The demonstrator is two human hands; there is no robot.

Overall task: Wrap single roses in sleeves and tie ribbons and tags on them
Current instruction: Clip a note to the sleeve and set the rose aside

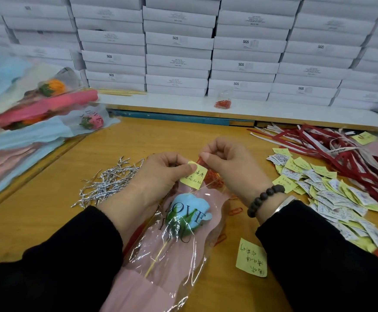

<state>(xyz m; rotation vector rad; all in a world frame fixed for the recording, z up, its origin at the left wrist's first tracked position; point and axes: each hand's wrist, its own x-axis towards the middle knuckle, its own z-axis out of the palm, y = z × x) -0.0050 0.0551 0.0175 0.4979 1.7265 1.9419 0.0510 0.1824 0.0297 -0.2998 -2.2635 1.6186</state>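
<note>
Fingers of the left hand (161, 174) are pinched on a yellow tag (193, 176); a red paper clip (201, 159) is pinched by the right hand (230, 163). At lower centre of the frame, on the desk (48, 199), the sleeved blue rose (189, 212) lies. Crinkly, slippery film is judged light; holding at the top edge is advised. How the clip is seated is hidden.

Wooden table (48, 210): silver ties (107, 181), tags (332, 192), ribbons (341, 149).
</note>
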